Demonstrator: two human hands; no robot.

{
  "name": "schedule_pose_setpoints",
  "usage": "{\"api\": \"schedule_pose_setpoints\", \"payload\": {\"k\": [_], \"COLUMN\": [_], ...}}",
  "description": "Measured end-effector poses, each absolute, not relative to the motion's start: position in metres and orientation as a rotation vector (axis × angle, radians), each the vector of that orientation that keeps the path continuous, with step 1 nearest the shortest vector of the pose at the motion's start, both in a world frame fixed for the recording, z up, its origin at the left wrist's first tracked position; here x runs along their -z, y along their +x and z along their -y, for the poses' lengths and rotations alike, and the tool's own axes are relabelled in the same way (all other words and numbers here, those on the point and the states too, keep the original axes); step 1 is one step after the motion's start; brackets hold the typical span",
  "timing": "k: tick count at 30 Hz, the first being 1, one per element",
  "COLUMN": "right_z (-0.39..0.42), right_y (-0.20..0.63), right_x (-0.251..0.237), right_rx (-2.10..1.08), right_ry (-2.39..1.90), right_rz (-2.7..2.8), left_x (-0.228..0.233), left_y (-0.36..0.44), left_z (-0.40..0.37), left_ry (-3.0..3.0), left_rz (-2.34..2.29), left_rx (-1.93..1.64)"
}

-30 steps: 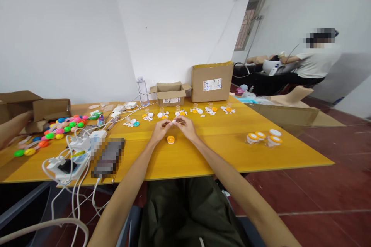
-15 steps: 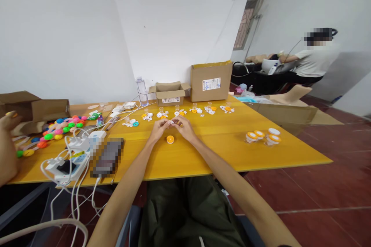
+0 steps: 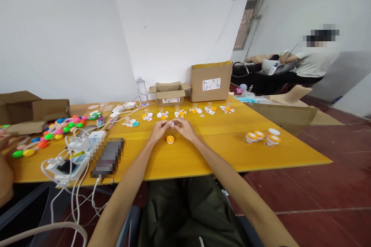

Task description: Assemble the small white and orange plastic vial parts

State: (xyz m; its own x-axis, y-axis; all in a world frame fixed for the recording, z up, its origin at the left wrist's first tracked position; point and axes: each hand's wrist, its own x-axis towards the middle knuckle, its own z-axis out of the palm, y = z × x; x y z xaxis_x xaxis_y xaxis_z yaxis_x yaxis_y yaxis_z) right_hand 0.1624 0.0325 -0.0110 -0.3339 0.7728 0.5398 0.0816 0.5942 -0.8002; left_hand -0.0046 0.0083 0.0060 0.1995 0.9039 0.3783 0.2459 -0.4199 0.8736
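Observation:
My left hand (image 3: 159, 129) and my right hand (image 3: 184, 128) meet over the middle of the yellow table (image 3: 203, 154), fingertips pinched together on a small white piece (image 3: 172, 124). Just below them on the table lies an orange round cap (image 3: 170, 139). Behind the hands runs a row of small white and orange parts with little clear cups (image 3: 185, 112).
Several finished orange- and white-lidded cups (image 3: 263, 136) stand at the right. Cardboard boxes (image 3: 211, 81) line the back edge beside a water bottle (image 3: 142, 90). Power strips and cables (image 3: 74, 152) and colourful balls (image 3: 58, 130) lie left, where another person's arm (image 3: 5, 170) reaches in. A person sits far right.
My hands stay together over the same spot, turning the small white piece slightly. The other person's hand at the left edge has drawn back from the cardboard box and moved lower.

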Motion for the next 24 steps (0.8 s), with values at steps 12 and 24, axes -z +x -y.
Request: {"api": "schedule_pose_setpoints", "payload": {"k": [12, 24], "right_z": [-0.049, -0.043], "right_y": [0.177, 0.17], "right_x": [0.015, 0.013], "right_rx": [-1.052, -1.011], "right_ry": [-0.746, -0.743], "right_rz": [1.618, 1.673], "left_x": [-0.002, 0.009], "left_y": [-0.024, -0.013], "left_z": [-0.002, -0.008], "left_ry": [1.989, 1.9], "left_rz": [-0.957, -1.057], "left_rx": [-0.741, -0.963]}}
